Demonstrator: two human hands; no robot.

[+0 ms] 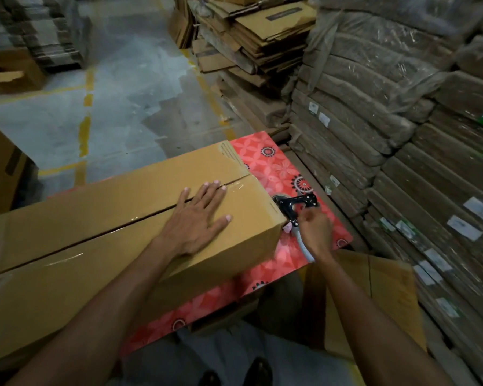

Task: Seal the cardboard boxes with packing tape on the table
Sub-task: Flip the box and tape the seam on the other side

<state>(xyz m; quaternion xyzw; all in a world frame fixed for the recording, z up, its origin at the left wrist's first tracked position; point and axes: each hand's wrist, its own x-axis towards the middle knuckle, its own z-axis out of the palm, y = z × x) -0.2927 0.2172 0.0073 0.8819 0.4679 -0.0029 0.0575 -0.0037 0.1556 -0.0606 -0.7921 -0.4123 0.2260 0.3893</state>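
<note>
Head view, the only one. Centre frame, a long brown cardboard box (123,232) lies on a table with a red flower-patterned cover (276,168) and fills most of the left half of the picture. Its top flaps are down and meet in a dark seam that runs from lower left up to the right. A glossy strip of clear packing tape (64,259) shines along that seam.

The left hand (198,215) is flat on the box top near its right end. The palm is down, the fingers are straight and spread across the seam, and it grasps nothing.

Right of centre, the right hand (315,232) is somewhat blurred, but its fingers are curled round the pale handle of a black metal tape dispenser (296,204). The dispenser's head sits right up against the box's right end face, just below the top edge. I cannot tell whether tape is touching the cardboard there.

Down at lower right, another brown carton (388,288) stands beside the table. Upper centre holds stacks of flattened cardboard (262,37). The whole right side is piled with plastic-wrapped brown bundles (374,107) carrying small white labels. Upper left shows grey concrete floor with worn yellow lines (109,93). A dark shoe (260,369) shows at the bottom edge.
</note>
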